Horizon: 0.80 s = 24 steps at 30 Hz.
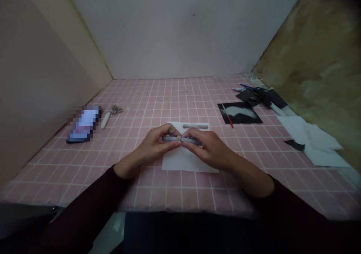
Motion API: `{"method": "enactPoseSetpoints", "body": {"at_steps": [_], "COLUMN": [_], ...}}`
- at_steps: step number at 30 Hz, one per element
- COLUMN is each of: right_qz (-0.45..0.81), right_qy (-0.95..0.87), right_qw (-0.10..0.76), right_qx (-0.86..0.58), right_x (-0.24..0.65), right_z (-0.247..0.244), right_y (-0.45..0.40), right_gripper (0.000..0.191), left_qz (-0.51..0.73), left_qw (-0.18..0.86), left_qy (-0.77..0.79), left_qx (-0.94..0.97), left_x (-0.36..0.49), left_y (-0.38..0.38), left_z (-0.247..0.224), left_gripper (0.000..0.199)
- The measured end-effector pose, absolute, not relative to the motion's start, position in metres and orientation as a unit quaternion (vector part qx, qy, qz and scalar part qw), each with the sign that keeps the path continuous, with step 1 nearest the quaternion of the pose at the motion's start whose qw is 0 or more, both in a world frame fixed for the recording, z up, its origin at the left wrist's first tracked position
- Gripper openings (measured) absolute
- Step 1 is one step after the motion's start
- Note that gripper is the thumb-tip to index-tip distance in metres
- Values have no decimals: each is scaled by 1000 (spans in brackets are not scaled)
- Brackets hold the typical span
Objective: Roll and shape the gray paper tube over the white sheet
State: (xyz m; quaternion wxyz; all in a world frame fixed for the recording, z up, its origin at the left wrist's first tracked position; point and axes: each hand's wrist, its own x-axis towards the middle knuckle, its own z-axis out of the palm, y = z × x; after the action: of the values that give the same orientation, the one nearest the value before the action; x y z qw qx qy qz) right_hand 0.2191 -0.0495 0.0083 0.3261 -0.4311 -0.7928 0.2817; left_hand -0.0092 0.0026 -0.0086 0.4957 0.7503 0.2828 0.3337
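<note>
Grey rod (169,138) in inward-pointing left hand (153,143) and right hand (213,147)

Left sleeve (93,201) dark maroon, going near black in shade, ends on the left forearm (126,167). Right sleeve (284,205) matches, same colour, edge on the right forearm (252,177). Both look plain; weave too dim to tell from where I'm standing. Left hand (155,145), right hand (210,146): bare. Lap clothing (180,233) very dark, bluish, detail lost in shadow.
</note>
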Motion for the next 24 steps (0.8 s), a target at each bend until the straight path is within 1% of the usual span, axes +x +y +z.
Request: {"method": "enactPoseSetpoints", "body": {"at_steps": [2, 5, 10, 14, 16, 20, 24], "right_qz": [279, 278, 302, 352, 391, 493, 514], "right_qy": [-783, -764, -772, -733, -714, -674, -641], "right_qw": [332, 348, 345, 380, 393, 373, 373], "right_qx": [-445, -466, -440, -441, -429, -405, -432], "right_x": [219, 219, 219, 223, 223, 221, 226], "right_z": [8, 9, 8, 11, 11, 7, 8], "right_y": [-50, -50, -49, -48, -46, -43, -40], "right_gripper": [12, 14, 13, 15, 17, 27, 30], "left_qz": [350, 383, 330, 388, 386, 333, 385], "left_qw": [480, 448, 487, 441, 429, 408, 347], "left_qy": [292, 296, 290, 284, 281, 269, 271], "left_qx": [749, 751, 755, 758, 767, 806, 811], "left_x": [-10, -10, -7, -10, -10, -9, -12], "left_y": [4, 4, 2, 5, 5, 1, 3], "left_z": [-8, -7, -8, -7, -6, -5, -5], "left_gripper": [20, 19, 20, 19, 20, 18, 21]}}
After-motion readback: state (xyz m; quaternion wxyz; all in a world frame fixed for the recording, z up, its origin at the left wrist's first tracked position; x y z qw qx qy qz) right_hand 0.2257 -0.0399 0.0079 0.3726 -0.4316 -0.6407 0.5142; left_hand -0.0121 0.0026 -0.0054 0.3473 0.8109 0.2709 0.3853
